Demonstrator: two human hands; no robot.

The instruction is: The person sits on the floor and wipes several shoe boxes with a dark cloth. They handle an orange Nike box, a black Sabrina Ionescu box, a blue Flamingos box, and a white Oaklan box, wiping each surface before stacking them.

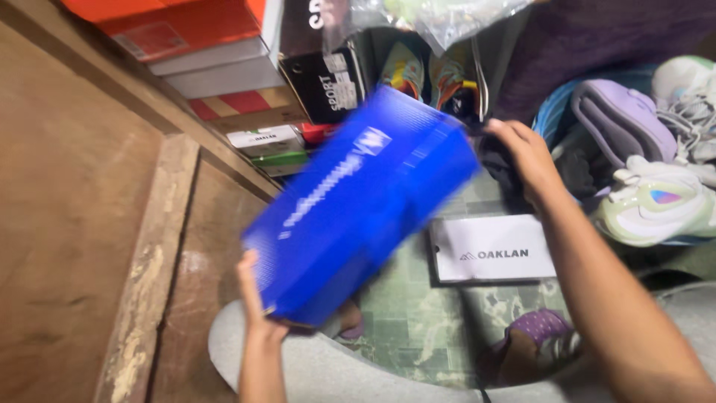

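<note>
A bright blue shoebox (358, 205) with white print hangs tilted in the air, blurred by motion. My left hand (253, 295) grips its near lower-left corner. At the box's far upper-right end my right hand (526, 153) holds the edge, my forearm running down to the bottom right. My grey-clad knees show below the box.
A stack of shoeboxes (224, 67) in orange, white, black and green leans on a brown wooden wall (74, 209) at left. A white box lid (492, 250) lies on the green patterned floor. Pale sneakers (656, 205) and a purple shoe (623, 119) pile at right. Colourful shoes (429, 71) sit behind.
</note>
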